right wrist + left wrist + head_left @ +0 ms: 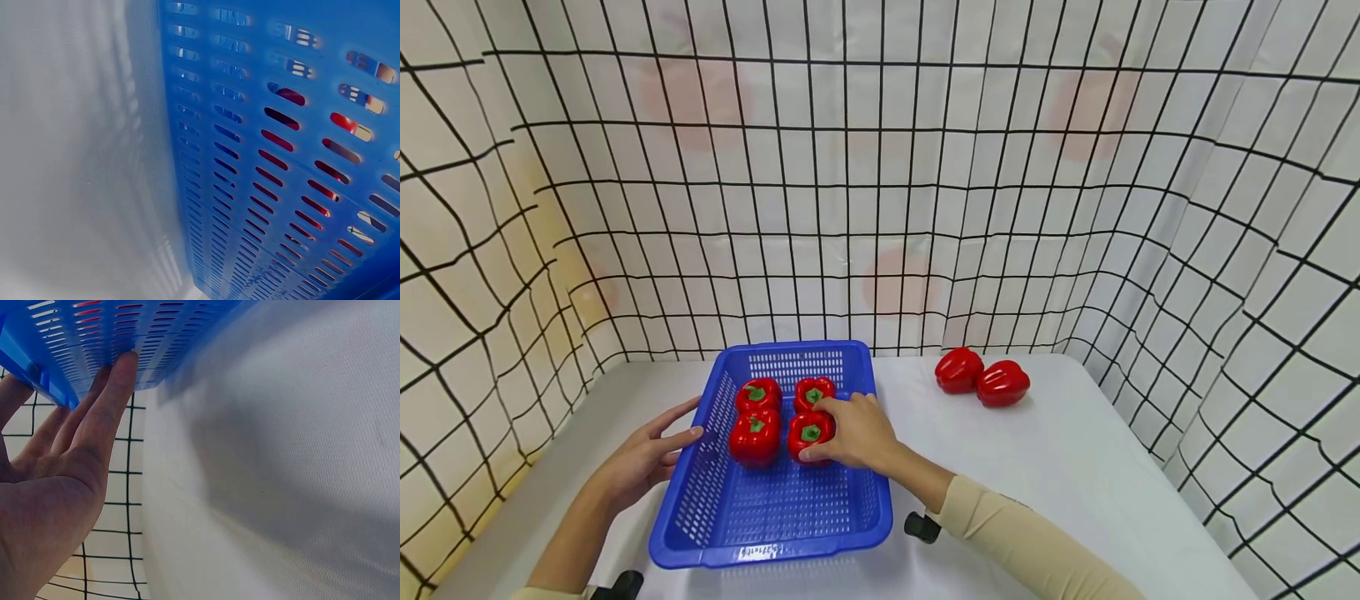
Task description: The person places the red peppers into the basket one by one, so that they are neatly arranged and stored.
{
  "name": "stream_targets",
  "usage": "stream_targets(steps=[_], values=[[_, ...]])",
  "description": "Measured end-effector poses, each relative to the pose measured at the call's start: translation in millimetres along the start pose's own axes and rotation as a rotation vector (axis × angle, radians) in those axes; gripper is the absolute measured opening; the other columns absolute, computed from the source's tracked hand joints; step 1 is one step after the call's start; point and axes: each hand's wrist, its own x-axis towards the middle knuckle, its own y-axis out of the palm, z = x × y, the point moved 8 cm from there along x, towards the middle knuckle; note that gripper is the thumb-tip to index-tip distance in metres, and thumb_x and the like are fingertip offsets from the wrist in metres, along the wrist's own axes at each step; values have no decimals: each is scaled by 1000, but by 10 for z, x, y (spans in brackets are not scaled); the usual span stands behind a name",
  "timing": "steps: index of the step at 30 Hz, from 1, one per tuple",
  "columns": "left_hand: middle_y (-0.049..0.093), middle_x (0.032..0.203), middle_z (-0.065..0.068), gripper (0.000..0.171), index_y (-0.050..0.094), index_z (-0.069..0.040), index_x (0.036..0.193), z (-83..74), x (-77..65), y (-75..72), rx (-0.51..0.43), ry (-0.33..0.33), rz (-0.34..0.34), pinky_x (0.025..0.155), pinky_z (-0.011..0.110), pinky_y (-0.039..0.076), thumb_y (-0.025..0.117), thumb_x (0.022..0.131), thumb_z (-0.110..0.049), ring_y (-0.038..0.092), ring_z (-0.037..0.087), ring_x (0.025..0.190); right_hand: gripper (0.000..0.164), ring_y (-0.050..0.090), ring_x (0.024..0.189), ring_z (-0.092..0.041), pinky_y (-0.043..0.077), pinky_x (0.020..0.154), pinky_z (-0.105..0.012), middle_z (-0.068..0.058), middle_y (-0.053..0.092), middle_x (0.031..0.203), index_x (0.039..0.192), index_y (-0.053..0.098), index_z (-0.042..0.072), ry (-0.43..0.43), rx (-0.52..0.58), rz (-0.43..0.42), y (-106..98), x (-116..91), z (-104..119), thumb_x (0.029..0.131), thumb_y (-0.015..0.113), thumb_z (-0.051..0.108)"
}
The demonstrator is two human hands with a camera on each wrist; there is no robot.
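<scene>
A blue plastic basket [775,533] with slotted walls holds several red bell peppers with green stems. My right hand [856,433] reaches over its right rim and grips the nearer right bell pepper [805,427] between thumb and fingers. Just behind that one sits another pepper [815,389], while a front-left pepper [755,440] and a back-left pepper [758,392] stand beside them. At the basket's left side, my left hand [638,460] rests with extended fingers on the rim and outer wall. From the right wrist, the slotted wall [250,147] hides my hand.
Two more red peppers, one left [958,370] and one right [1003,383], lie side by side on the white table [1037,483], right of the basket. A black wire grid [880,183] before white sheeting encloses the back and both sides.
</scene>
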Motion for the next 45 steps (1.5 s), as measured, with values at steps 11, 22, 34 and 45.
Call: stream_targets(steps=[11,22,34,45], values=[[62,139,23,80,10,-20,165,-9,-8,3,5,-2,-1,87,44,61,59,103,-34,75,35,104,71,56,96,-14,40,80,-28,4,75,114,134,66,25,-26,-41,21,18,2,15,76,78,65],[63,138,23,81,10,-20,165,-8,-9,12,3,-4,-1,87,43,61,59,103,-34,75,35,103,77,58,104,-17,41,86,-31,4,74,118,135,64,25,-41,-57,35,21,-4,20,73,79,67],[63,137,23,80,10,-20,165,-10,-11,9,9,-1,-3,87,43,61,59,103,-34,75,35,102,76,58,105,-16,42,84,-31,3,74,119,138,63,24,-24,-59,35,27,-7,15,74,79,63],[64,136,22,80,9,-20,165,-3,-4,7,2,6,4,87,43,61,58,103,-33,75,35,102,75,58,106,-18,41,83,-30,-2,73,120,137,63,23,-27,-88,28,33,3,22,75,79,62]])
